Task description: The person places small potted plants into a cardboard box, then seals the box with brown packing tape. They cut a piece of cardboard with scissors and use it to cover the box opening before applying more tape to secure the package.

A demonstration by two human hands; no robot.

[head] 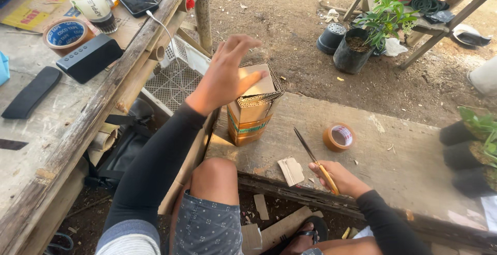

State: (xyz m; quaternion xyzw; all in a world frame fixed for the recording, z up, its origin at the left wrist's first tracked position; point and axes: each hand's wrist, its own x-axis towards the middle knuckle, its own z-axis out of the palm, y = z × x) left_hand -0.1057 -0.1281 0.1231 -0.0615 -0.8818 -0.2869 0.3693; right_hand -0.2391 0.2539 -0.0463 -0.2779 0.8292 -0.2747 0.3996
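hands at the cardboard box

the left hand (226, 73) hovers spread and flat, fingers together, just over the top flap of a small cardboard box (252, 109), thumb touching the flap. the box stands upright on the wooden counter (393, 156), long axis vertical, banded with brown tape, corrugated edges showing at its top. the right hand (337, 176) is closed around the yellow handle of a knife (315, 159); its blade runs up and to the left, towards the box, tip clear of it. a roll of brown tape (339, 137) lies flat just beside the blade. a small cardboard scrap (291, 171) rests near the counter's front edge.
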